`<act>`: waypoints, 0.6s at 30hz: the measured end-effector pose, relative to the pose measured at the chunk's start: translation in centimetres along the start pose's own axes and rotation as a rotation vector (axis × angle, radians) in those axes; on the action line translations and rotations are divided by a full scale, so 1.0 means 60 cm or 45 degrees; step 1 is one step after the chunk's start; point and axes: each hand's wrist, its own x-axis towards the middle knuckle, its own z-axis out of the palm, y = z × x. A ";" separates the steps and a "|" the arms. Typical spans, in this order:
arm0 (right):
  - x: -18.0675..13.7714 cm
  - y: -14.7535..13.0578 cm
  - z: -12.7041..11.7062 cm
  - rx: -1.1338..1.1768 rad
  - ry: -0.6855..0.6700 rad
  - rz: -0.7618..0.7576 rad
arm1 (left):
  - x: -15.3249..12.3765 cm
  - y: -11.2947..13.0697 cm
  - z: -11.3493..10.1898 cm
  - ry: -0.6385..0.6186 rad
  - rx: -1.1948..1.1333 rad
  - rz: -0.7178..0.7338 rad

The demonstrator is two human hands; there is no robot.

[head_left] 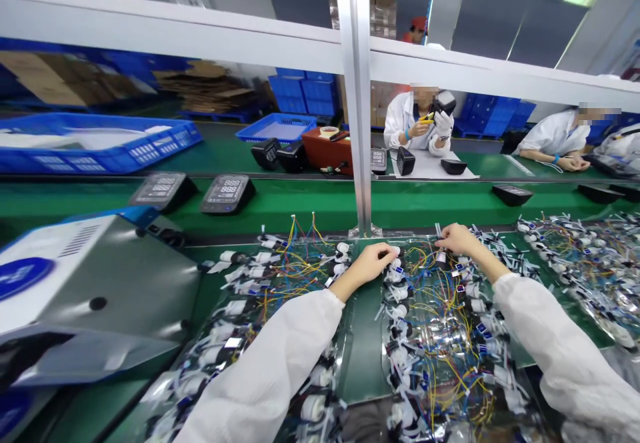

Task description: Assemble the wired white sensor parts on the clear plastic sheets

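I have the left hand (371, 262) at a white part (397, 252) by the clear tray (436, 331)'s far left corner, whether gripping I cannot tell, while the right hand (457, 238) pinches a pale strip (438, 230) near the far right corner.

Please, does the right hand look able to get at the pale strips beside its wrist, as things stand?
Probably yes: the pale strips lie just to the right of the right hand and the way looks free, though the hand seems busy at a wired part.
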 end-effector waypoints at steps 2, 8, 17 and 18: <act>-0.013 0.004 -0.024 0.043 0.136 -0.007 | 0.000 0.005 -0.001 0.002 0.019 -0.005; -0.028 -0.007 -0.096 0.636 0.764 -0.076 | 0.000 0.026 0.001 -0.014 0.100 0.025; -0.060 -0.121 -0.186 1.312 0.752 -0.494 | 0.040 0.186 -0.042 0.300 -0.108 0.174; -0.071 -0.144 -0.188 1.304 0.686 -0.539 | 0.047 0.222 -0.047 0.331 -0.198 0.256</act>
